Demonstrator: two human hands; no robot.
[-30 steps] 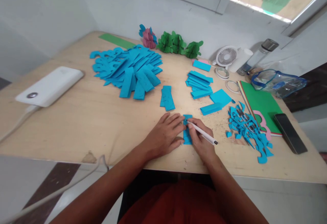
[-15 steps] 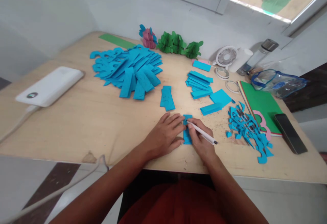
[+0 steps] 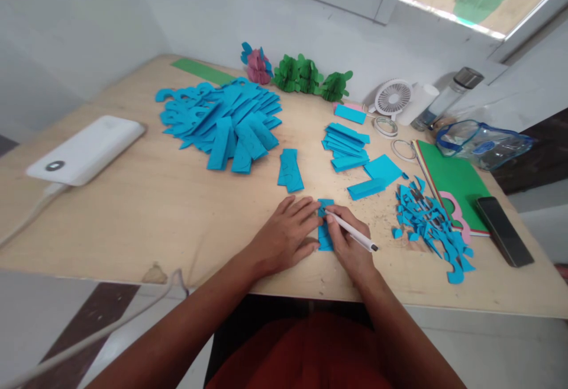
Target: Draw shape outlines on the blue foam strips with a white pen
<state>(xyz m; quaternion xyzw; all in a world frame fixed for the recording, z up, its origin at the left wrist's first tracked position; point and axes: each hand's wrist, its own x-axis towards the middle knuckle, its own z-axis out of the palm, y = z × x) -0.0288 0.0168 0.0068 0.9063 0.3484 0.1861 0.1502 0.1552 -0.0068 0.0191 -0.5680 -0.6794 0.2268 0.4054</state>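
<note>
A blue paper strip (image 3: 326,239) with drawn lines lies near the table's front edge, between my hands. My left hand (image 3: 286,235) rests flat with fingers spread, its fingertips on the strip's left side. In my right hand (image 3: 352,241) is a white pen (image 3: 355,234), its tip on the upper part of the strip. Just behind lie a few marked blue pieces (image 3: 290,170). Folded blue papers (image 3: 346,143) are stacked farther back on the right. At the back left spreads a large pile of blue strips (image 3: 226,111), some with cut curved ends.
Blue scraps (image 3: 428,217), a green sheet stack (image 3: 457,182) and a phone (image 3: 504,231) lie at right. A fan (image 3: 393,98), a bottle (image 3: 448,99) and green paper figures (image 3: 298,74) stand behind. A white power bank (image 3: 86,149) with a cable is at left.
</note>
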